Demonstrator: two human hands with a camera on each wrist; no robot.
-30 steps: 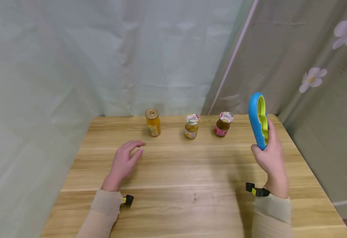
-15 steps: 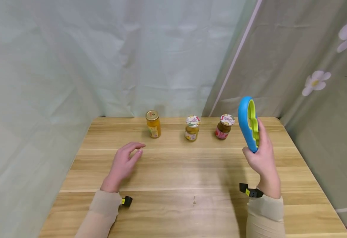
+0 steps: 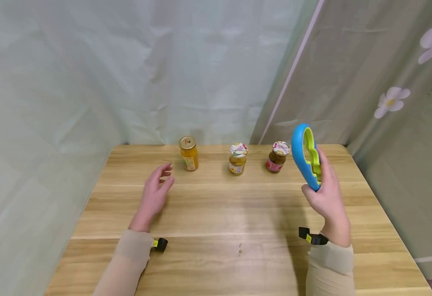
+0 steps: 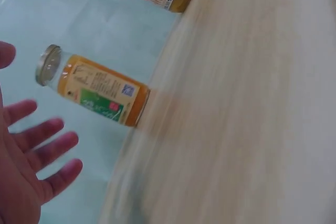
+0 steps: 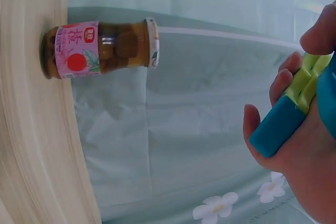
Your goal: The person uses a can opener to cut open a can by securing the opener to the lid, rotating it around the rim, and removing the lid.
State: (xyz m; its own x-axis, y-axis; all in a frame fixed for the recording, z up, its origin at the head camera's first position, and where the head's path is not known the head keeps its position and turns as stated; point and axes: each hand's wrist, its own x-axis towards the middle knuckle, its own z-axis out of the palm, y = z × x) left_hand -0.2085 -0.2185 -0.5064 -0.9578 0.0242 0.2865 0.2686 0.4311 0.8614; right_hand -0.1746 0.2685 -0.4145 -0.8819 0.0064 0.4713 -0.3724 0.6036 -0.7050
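Observation:
My right hand (image 3: 328, 199) holds a blue jar opener (image 3: 299, 153) with a lime-green toothed inner rim, raised above the table's right side. In the right wrist view, fingers curl round the opener (image 5: 281, 125), while part of it runs out of frame. My left hand (image 3: 153, 192) is just in front of a tall jar (image 3: 189, 158) of orange contents with a gold lid, not touching it. Its fingers are spread and relaxed in the left wrist view. A short jar (image 3: 237, 163) with yellowish contents stands mid-row. To its right is a dark jar (image 3: 276, 159) with a pink label.
All three jars stand upright in a row near the back edge of the wooden table (image 3: 208, 213). A pale curtain (image 3: 201, 82) hangs right behind that edge. More curtain with white flowers (image 3: 391, 102) hangs on the right.
My right hand has shifted left with the jar opener, which has turned to show more of its inner opening. The left hand has moved slightly forward and its fingers have spread.

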